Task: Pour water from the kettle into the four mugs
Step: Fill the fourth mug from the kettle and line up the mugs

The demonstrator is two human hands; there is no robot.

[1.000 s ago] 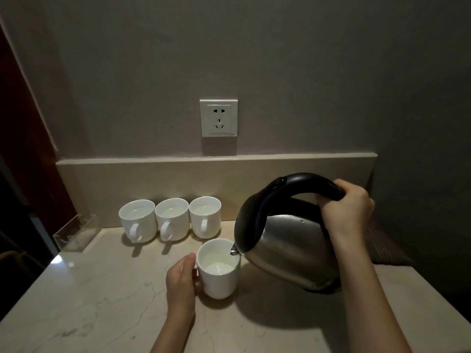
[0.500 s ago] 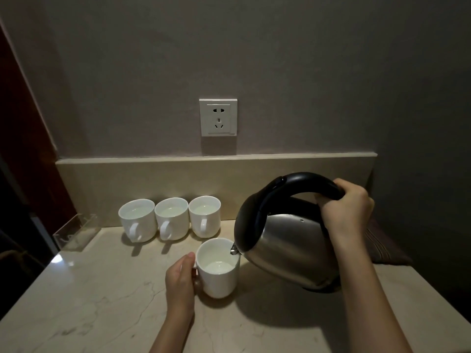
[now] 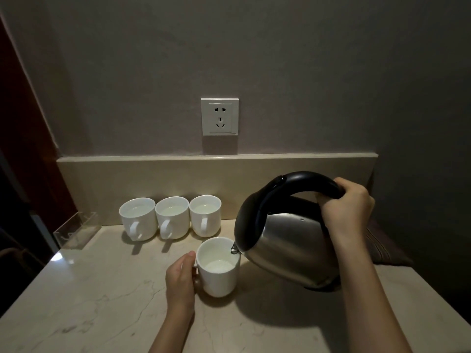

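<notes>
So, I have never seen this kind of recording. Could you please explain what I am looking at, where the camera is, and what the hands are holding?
There is no machine here: a person works with two bare hands. The one camera sits on the person's head and looks forward and down, so you see their arms from above.

The right hand grips the black handle of a steel kettle, tilted so its spout is over the front mug. The left hand holds that mug at its handle side. The mug stands on a pale stone counter and has some water in it.

Behind it, three more white mugs stand in a row, already holding water. A clear plastic holder stands at the left, and a wall socket is above.
</notes>
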